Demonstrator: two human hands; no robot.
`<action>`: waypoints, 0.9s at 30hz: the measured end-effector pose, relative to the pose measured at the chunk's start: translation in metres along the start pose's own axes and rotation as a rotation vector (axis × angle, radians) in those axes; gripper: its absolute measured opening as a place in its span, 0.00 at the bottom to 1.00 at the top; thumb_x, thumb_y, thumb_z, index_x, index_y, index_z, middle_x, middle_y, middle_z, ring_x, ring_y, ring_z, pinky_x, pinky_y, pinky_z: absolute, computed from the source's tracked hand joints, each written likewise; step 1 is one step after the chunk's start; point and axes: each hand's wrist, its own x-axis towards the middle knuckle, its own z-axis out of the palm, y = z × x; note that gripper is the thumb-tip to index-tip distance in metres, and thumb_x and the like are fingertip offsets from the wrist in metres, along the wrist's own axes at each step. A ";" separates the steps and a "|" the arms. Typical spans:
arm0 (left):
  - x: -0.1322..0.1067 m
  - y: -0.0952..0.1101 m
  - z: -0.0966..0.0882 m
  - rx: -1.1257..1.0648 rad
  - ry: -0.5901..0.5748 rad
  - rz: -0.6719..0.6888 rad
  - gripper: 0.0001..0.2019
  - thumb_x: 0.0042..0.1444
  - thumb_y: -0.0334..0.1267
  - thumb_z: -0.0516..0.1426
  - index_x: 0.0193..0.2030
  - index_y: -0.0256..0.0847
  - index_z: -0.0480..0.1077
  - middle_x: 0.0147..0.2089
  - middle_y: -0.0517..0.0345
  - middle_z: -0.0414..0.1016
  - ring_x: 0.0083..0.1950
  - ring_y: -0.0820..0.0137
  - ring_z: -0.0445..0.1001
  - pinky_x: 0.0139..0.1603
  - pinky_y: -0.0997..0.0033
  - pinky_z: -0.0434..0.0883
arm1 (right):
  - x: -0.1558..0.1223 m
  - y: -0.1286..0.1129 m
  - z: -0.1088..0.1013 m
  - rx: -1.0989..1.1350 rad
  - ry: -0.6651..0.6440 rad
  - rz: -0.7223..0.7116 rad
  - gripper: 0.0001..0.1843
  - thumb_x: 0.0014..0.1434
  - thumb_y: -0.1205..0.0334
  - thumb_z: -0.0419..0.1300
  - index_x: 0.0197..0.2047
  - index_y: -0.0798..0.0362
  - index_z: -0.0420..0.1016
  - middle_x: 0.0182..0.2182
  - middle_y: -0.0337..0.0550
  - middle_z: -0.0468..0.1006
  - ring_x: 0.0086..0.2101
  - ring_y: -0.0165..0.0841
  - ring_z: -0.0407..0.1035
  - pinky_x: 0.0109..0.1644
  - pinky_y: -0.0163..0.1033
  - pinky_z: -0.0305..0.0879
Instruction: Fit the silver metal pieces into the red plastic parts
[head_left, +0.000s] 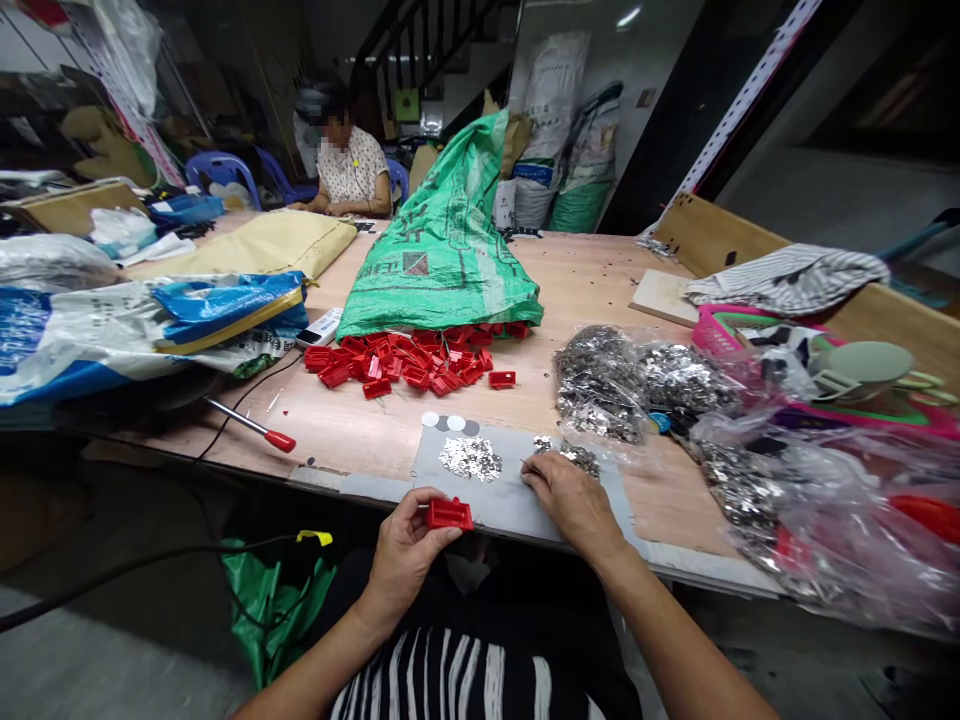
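In my left hand (pixel 409 545), held between thumb and fingers just in front of the table edge, is a small red plastic housing (pixel 450 514) with its hollow side showing. My right hand (pixel 574 500) rests over the grey mat (pixel 517 497), fingertips pinched at a small heap of metal pieces (pixel 579 458); what sits between the fingertips is too small to make out. Left of it on the mat lies a flat pile of shiny metal pieces (pixel 471 458). Several round discs (pixel 450 423) line the mat's back edge.
Red housings (pixel 405 360) spill from a green woven sack (pixel 450 240). Plastic bags of metal parts (pixel 600 380) and a pink basket (pixel 709 335) stand right. A red-tipped lever (pixel 279 440) juts out left, near a blue-white sack (pixel 150 320). Another person (pixel 352 165) sits across the table.
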 end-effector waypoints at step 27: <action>0.006 0.022 0.018 0.695 0.087 0.705 0.15 0.52 0.29 0.61 0.46 0.43 0.69 0.41 0.55 0.78 0.43 0.67 0.76 0.46 0.66 0.74 | -0.031 -0.058 0.004 0.593 0.206 -0.380 0.07 0.64 0.68 0.53 0.39 0.50 0.72 0.32 0.43 0.75 0.34 0.34 0.71 0.38 0.38 0.68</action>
